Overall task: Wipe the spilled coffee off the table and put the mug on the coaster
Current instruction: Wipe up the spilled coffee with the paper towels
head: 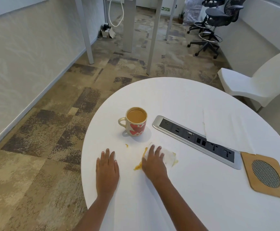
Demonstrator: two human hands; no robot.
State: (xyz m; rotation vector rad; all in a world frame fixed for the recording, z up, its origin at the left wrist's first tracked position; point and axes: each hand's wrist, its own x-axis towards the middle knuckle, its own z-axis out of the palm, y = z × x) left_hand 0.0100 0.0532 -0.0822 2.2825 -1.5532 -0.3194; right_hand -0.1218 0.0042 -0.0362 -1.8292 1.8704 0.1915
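Half of a stained white tissue [169, 158] hidden beneath the right hand [154, 161], fingers straight and spread, pressing flat, curled round nothing. At that hand's left edge, the coffee spill [138, 166] as a yellow-brown streak, partly covered; extent underneath impossible to tell. One small separate drop [126, 145] farther left, nearer the mug. Just left of the streak, the left hand [107, 165] flat on the white round table [202, 197], fingers straight and close together, holding nothing. Both forearms cut off by the lower frame edge. Beyond the hands, the mug [135, 121] with red hearts, upright, handle to the left, nearly full of milky coffee, well apart from the coaster [266, 175]. That one wooden with a round mesh centre, near the table's right side, its right corner clipped by the frame. Between mug and coaster, a recessed socket panel [194, 139] set diagonally, its far edge overlapped by a large white paper sheet [226, 129]. Beyond the table, a white chair [252, 84] cut by the right edge, patterned carpet [52, 130], desk legs [127, 30] and dark office chairs [214, 25].
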